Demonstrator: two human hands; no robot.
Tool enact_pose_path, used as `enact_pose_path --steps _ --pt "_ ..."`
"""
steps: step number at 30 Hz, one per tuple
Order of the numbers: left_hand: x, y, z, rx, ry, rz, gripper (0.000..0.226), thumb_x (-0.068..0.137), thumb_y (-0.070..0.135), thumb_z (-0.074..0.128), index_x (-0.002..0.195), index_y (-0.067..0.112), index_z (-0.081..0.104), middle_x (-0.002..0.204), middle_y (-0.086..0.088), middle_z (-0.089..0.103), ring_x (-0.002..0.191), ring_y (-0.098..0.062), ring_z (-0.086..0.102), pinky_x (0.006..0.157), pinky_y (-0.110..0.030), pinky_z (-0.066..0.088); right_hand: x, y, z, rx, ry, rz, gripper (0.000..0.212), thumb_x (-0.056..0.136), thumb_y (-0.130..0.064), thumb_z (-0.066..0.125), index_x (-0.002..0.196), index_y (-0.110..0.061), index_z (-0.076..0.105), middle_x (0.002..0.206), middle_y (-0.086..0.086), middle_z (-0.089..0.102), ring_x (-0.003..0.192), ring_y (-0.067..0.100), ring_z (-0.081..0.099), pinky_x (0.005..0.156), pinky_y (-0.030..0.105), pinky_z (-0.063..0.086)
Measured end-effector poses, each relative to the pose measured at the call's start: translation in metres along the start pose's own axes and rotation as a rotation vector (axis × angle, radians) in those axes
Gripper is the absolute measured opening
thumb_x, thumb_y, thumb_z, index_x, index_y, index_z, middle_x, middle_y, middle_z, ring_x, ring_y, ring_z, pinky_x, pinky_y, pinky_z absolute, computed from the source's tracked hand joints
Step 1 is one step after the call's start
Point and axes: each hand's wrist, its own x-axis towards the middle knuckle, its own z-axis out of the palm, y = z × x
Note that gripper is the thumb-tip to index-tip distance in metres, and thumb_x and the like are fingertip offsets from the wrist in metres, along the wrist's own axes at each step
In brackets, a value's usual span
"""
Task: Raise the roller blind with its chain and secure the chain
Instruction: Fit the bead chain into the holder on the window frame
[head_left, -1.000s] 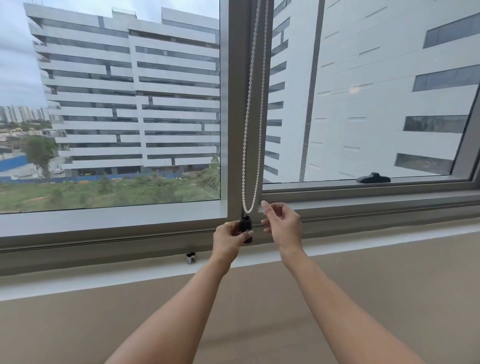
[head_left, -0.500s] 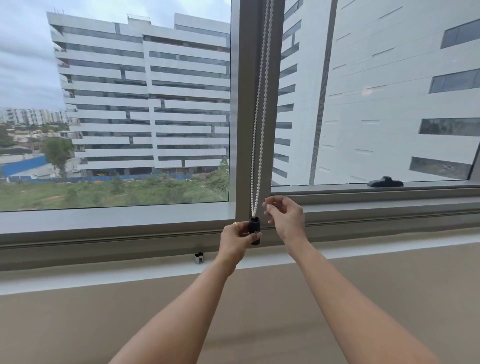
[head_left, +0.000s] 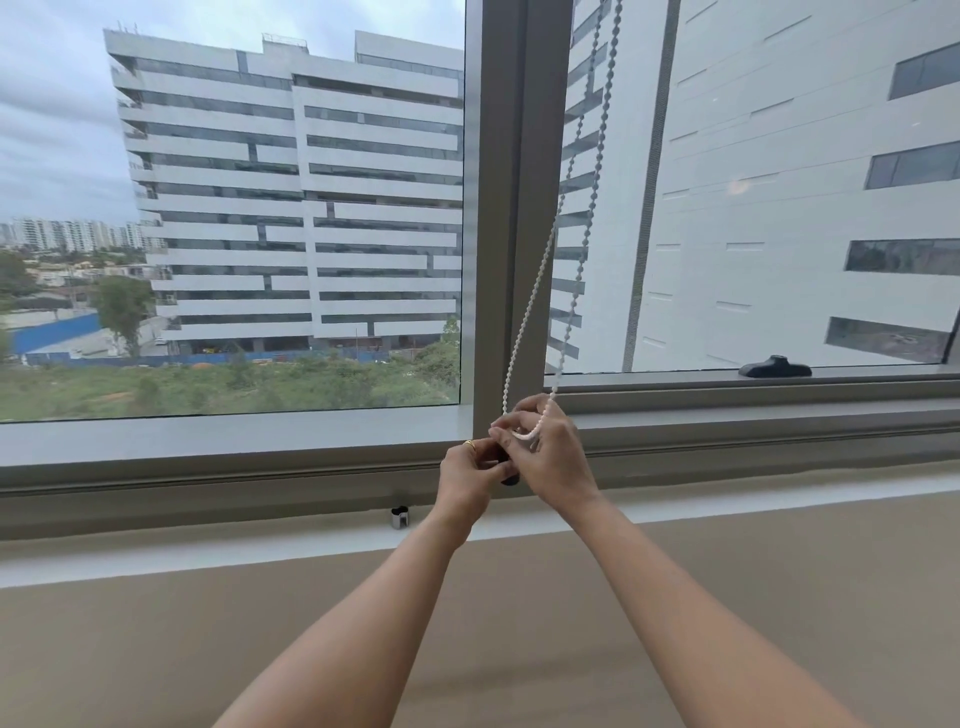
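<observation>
A white bead chain (head_left: 524, 332) hangs in two strands down the grey window mullion (head_left: 511, 208), from above the picture. Its bottom loop lies across my right hand (head_left: 550, 457), whose fingers curl round it at the sill. My left hand (head_left: 467, 475), a gold ring on one finger, grips the small black chain holder (head_left: 510, 479), which shows only as a dark tip between the two hands. Both hands touch each other at the foot of the mullion. The roller blind itself is out of view.
A black window handle (head_left: 775, 367) lies on the right frame's lower rail. A small metal fitting (head_left: 399, 517) sits on the white sill below left of the hands. A beige wall (head_left: 208, 649) fills the lower picture under the sill.
My right hand has closed in on the left and now holds the chain's bottom loop at the black holder. The two strands have spread apart and lean to the right.
</observation>
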Motion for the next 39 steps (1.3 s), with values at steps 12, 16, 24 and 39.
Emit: enact_pose_path --steps 12,16,24,39 --pt "-0.001 -0.003 -0.001 -0.038 0.052 -0.003 0.022 0.075 -0.002 0.069 0.087 0.016 0.07 0.08 -0.008 0.07 0.069 -0.022 0.064 0.078 -0.033 0.054 -0.012 0.01 -0.002 -0.038 0.006 0.023 0.02 0.084 -0.009 0.061 0.102 -0.002 0.067 0.105 0.011 0.064 0.101 0.023 0.058 0.09 0.036 0.049" --pt "0.0 -0.004 -0.002 -0.022 0.07 0.016 0.023 0.076 -0.005 0.066 0.091 0.012 0.07 0.078 -0.008 0.069 0.066 -0.016 0.063 0.068 -0.02 0.056 -0.015 0.01 -0.001 -0.065 -0.006 0.019 0.024 0.082 -0.016 0.065 0.105 -0.007 0.066 0.109 0.007 0.064 0.105 0.019 0.053 0.093 0.022 0.038" --pt "0.004 -0.005 -0.002 0.035 0.06 0.033 0.026 0.076 -0.005 0.066 0.099 0.005 0.069 0.079 -0.01 0.069 0.064 -0.014 0.062 0.066 -0.016 0.054 -0.016 0.014 0.003 -0.078 0.008 0.002 0.022 0.086 -0.013 0.061 0.106 -0.008 0.067 0.108 0.005 0.067 0.107 0.02 0.051 0.088 0.011 0.03" --pt "0.0 0.002 -0.006 0.066 0.018 0.192 0.072 0.075 -0.01 0.064 0.126 0.039 0.045 0.089 -0.013 0.067 0.078 -0.021 0.067 0.074 -0.031 0.058 -0.015 0.011 0.001 0.117 0.006 0.028 0.016 0.084 -0.011 0.063 0.098 -0.006 0.07 0.102 0.006 0.068 0.089 0.016 0.065 0.081 0.022 0.052"
